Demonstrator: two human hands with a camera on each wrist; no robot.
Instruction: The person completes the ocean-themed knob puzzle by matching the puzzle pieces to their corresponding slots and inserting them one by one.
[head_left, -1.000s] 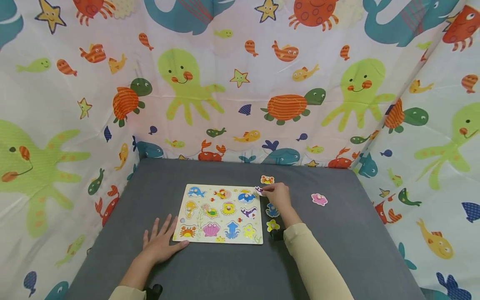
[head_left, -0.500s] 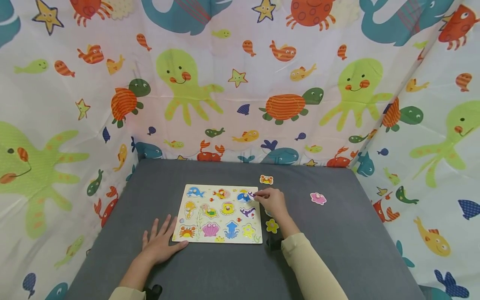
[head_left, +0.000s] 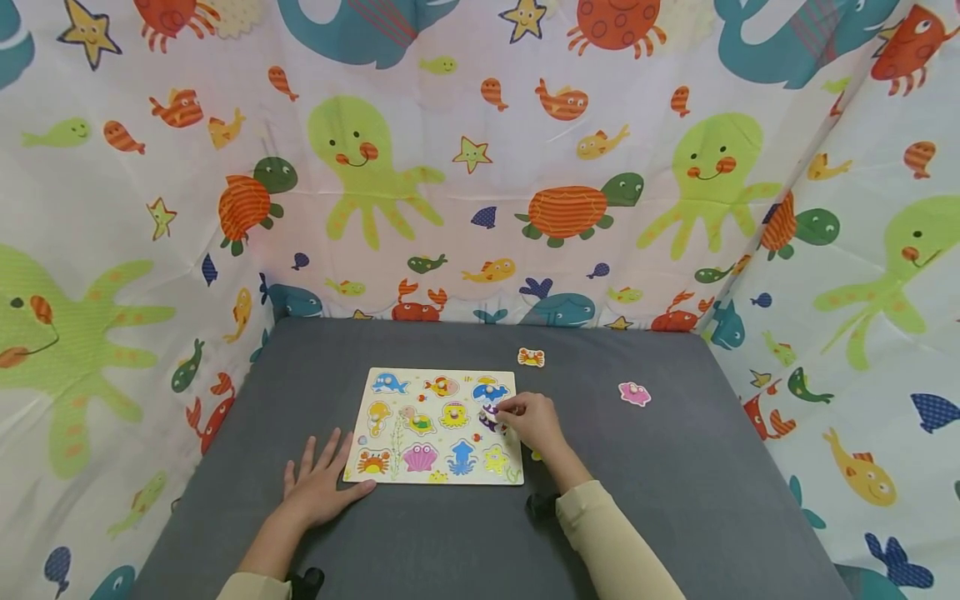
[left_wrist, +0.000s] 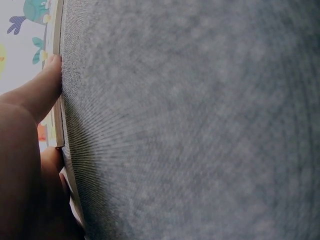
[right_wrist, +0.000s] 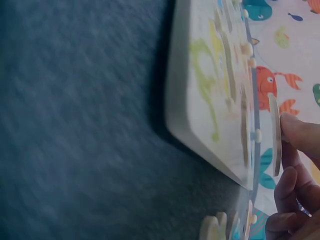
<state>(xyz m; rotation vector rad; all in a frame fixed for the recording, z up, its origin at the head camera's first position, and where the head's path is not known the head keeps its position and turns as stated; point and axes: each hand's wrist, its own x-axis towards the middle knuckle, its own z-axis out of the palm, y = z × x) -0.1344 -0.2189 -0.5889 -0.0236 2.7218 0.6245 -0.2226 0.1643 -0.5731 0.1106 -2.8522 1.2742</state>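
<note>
A wooden sea-animal puzzle board (head_left: 465, 482) lies flat on the grey table. My right hand (head_left: 538, 423) pinches a small purple puzzle piece (head_left: 487, 417) between thumb and fingers, over the right side of the board. In the right wrist view, the thin edge of that piece (right_wrist: 275, 137) shows held up above the board's surface (right_wrist: 220, 145). My left hand (head_left: 321, 493) rests spread at the board's lower left corner. Its thumb (left_wrist: 47, 87) lies along the front edge in the left wrist view.
Right of the board lie a crab piece (head_left: 531, 357) and a pink piece (head_left: 634, 394). A yellow star piece (head_left: 536, 456) is mostly hidden behind my right wrist. Cloth walls (head_left: 480, 183) printed with sea animals enclose the table.
My right hand has carried the purple piece from the board's upper right corner leftward and toward me, to the middle of the right side. My left hand has stayed in place.
</note>
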